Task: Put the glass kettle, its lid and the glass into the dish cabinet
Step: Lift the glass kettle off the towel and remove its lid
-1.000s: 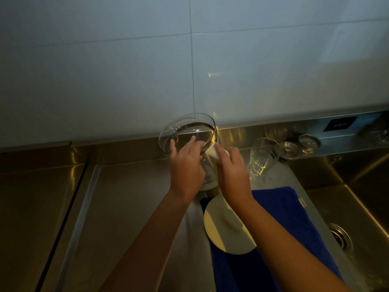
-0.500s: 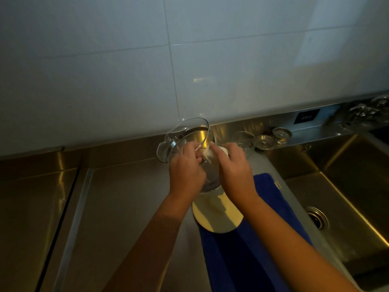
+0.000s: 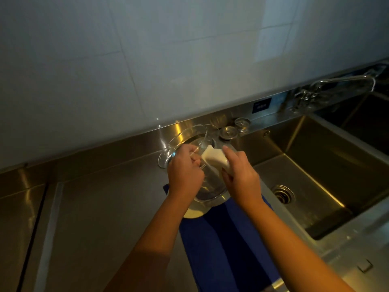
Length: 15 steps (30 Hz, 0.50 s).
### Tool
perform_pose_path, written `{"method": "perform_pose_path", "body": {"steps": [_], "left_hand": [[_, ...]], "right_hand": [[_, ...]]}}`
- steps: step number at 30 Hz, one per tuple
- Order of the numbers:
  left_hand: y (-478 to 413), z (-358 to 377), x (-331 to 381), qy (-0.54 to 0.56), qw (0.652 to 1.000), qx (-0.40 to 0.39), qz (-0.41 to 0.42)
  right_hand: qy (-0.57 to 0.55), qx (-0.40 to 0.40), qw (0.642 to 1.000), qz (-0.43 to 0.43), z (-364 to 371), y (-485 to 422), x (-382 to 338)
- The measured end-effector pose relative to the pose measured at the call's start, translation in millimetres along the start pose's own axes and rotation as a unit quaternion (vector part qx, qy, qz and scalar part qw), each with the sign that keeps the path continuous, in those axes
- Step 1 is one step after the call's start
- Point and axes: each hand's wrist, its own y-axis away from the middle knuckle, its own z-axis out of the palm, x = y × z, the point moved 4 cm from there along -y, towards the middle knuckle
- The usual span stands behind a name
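1. Kettle [image 3: 208,184] of clear glass hangs tilted just left of the sink [image 3: 305,186], over a blue towel [image 3: 227,239]
2. Left hand [image 3: 185,171] curls round its body; right hand [image 3: 240,175] clamps its white handle [image 3: 212,158]
3. Cream lid [image 3: 191,213] lies on the towel beneath the kettle, left of the sink

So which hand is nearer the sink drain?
Right. The right hand is left of the drain, gripping the kettle by its white handle; the left hand holds the kettle's other side.

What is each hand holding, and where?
Glass kettle, tilted: left hand grips its glass body; right hand grips its white handle.
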Motion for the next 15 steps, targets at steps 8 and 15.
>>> {"method": "perform_pose_path", "body": {"steps": [8,15], "left_hand": [[13.7,9.4,12.5,0.04,0.998,-0.05,0.02],[28.3,25.7,7.3,0.028,0.994,-0.104,0.021]], "right_hand": [[0.099,0.031,0.99,-0.092,-35.9,-9.2,9.2],[0.153,-0.052,0.975,-0.15,-56.1,-1.5,23.3]]}}
